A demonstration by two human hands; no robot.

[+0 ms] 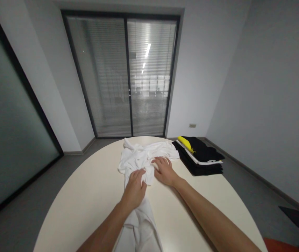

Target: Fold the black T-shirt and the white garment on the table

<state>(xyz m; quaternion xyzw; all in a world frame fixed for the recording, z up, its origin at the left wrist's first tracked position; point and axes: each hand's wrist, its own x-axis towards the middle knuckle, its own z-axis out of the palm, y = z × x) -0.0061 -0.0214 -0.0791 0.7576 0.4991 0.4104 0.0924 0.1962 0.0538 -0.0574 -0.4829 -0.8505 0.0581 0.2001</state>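
A crumpled white garment of soft cloth lies across the round table, bunched at the far side. A long part of it runs toward me, under my left forearm to the near edge. My left hand rests on the middle of the cloth, fingers slightly bent and thumb apart from them. To its right, my right hand touches the garment's right part with curved, spread fingers. Neither hand shows a firm grip. Cloth under both palms is hidden.
A stack of folded black clothes, with a white layer between, stands on the table's right side. A rolled yellow cloth lies on top. The pale round table has a curved edge. Glass doors with blinds are behind.
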